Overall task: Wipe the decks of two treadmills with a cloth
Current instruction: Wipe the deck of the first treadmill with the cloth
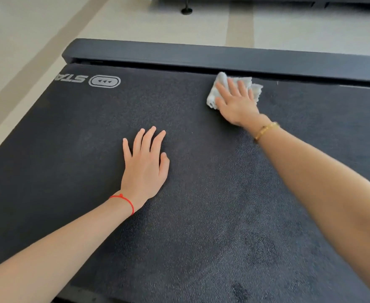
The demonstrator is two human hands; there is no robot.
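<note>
Two bare hands down on the dark textured treadmill belt (pixel 201 215), seen from above. Left hand (pixel 145 165) laid flat near the middle of the belt, palm down, fingers straight and slightly spread, grasping nothing. Thin red string bracelet (pixel 125 201) around that wrist. Right hand (pixel 234 101) stretched further forward, fingers straight and spread, pressing flat on a crumpled pale white cloth (pixel 220 84). Not curled round the fabric, only bearing down on it. Cloth lying on the far part of the belt, just beside the dark grey side rail (pixel 201 54), with its frayed edge showing past the fingertips on the right. Gold bangle (pixel 264 131) on the right wrist. Darker streaks and patches across the belt's right half, below the right forearm. White oval logo with three small arrows (pixel 104 81) printed near the far left corner of the belt, beside upside-down white lettering cut off by the belt's edge. Pale tiled floor (pixel 37 29) with beige bands beyond the rail. Black round foot of another machine (pixel 186 10) standing on that floor at the top of the view.
</note>
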